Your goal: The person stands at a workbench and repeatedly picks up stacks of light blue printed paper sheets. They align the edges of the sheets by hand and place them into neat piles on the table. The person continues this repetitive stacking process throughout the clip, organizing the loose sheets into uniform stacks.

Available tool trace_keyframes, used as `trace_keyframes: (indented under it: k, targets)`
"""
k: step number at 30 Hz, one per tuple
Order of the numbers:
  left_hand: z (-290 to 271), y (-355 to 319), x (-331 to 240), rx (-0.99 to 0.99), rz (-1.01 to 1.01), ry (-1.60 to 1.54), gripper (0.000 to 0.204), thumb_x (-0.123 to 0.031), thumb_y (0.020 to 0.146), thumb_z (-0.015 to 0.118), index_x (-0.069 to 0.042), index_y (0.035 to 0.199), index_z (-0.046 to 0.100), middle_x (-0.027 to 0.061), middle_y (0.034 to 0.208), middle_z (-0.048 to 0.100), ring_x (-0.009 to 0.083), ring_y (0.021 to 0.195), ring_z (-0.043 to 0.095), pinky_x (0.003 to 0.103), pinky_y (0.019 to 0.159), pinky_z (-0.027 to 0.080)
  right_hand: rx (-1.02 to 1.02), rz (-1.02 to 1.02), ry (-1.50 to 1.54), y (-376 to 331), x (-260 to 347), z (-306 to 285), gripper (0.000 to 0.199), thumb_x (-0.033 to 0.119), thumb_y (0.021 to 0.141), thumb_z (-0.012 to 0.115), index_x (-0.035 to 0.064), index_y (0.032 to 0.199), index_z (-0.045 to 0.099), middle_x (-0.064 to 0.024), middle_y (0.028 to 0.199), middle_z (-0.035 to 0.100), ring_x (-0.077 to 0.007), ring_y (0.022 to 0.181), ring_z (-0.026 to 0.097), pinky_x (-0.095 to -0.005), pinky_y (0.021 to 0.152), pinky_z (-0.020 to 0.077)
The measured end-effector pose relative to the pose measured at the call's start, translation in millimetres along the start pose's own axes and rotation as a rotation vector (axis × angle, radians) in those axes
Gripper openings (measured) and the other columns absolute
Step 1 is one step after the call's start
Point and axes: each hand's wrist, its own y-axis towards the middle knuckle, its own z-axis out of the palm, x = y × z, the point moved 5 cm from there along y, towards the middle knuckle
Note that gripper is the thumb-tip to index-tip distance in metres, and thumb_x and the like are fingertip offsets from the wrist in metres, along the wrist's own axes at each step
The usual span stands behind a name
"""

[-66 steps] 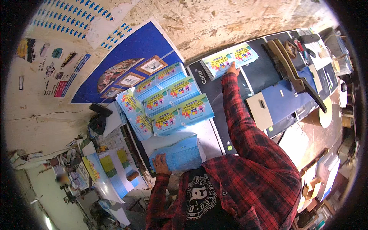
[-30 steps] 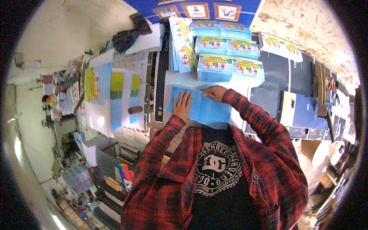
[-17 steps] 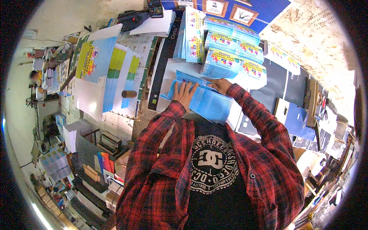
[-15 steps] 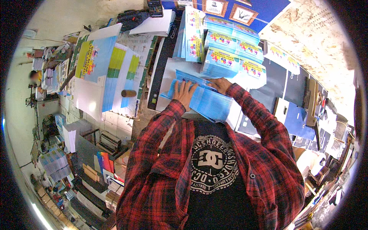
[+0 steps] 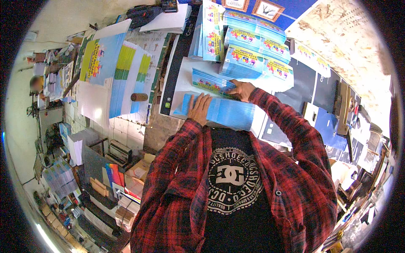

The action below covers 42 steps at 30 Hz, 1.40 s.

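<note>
a long row of thin blue booklets (image 5: 234, 113) lay overlapped like shingles, its many edges showing as close stripes, running from nine o'clock to just past three. at its twelve o'clock side sat a smaller blue bundle (image 5: 206, 79), slanted from ten to four, multicoloured print along its lower side, a gap parting the two towards nine o'clock.

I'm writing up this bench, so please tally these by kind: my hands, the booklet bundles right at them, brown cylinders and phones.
Hands: 2, the left hand and right hand
Booklet bundles: 2, the small bundle and long blue row
Brown cylinder: 1
Phone: 1
Total: 6
</note>
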Motion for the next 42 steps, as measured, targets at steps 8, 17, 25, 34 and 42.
trace_keyframes:
  k: [8, 17, 25, 34, 42]
  targets:
    - [-6, 9, -3, -0.05, -0.012, 0.041, 0.098, -0.014, 0.059, 0.076, -0.007, 0.143, 0.028, 0.0092, 0.141, 0.035, 0.0309, 0.136, 0.027, 0.054, 0.114, 0.009, -0.048, 0.131, 0.24, 4, -3, -5, 0.052, 0.057, 0.091, 0.043, 0.0185, 0.118, 0.064, -0.0218, 0.135, 0.045, -0.0408, 0.11, 0.056, -0.0455, 0.091, 0.0486]
    - [1, -2, -2, 0.042, -0.056, 0.062, 0.1, -0.011, 0.059, 0.073, -0.008, 0.146, 0.023, 0.0084, 0.141, 0.035, 0.03, 0.138, 0.025, 0.055, 0.114, 0.007, -0.078, 0.092, 0.16, 2, 26, -21, 0.058, 0.027, 0.091, 0.051, 0.0368, 0.144, 0.029, -0.0249, 0.121, 0.052, -0.0411, 0.085, 0.064, -0.0446, 0.068, 0.0556]
    - [4, -9, -4, -0.064, -0.017, 0.075, 0.104, -0.01, 0.061, 0.072, -0.009, 0.149, 0.017, 0.0066, 0.155, 0.017, 0.03, 0.143, 0.014, 0.055, 0.114, 0.007, -0.128, 0.039, 0.185, 7, 17, 2, 0.041, 0.051, 0.091, 0.049, 0.0253, 0.12, 0.062, -0.0207, 0.131, 0.048, -0.04, 0.097, 0.062, -0.0451, 0.081, 0.0531]
    - [2, -7, -4, 0.043, -0.033, 0.138, 0.12, -0.019, 0.056, 0.08, -0.012, 0.151, 0.007, 0.0051, 0.157, 0.007, 0.0292, 0.144, 0.007, 0.053, 0.115, 0.005, -0.132, 0.014, 0.215, 6, 19, -1, 0.042, 0.053, 0.091, 0.049, 0.0236, 0.116, 0.064, -0.021, 0.129, 0.05, -0.0387, 0.095, 0.063, -0.0447, 0.08, 0.0535]
    - [4, -6, -3, 0.079, -0.04, 0.144, 0.118, -0.017, 0.058, 0.079, -0.013, 0.151, 0.006, 0.0048, 0.158, 0.005, 0.0294, 0.144, 0.005, 0.052, 0.115, 0.004, -0.151, 0.024, 0.156, 4, 21, -3, 0.037, 0.048, 0.093, 0.048, 0.0216, 0.112, 0.066, -0.0195, 0.125, 0.053, -0.037, 0.088, 0.065, -0.0443, 0.076, 0.0548]
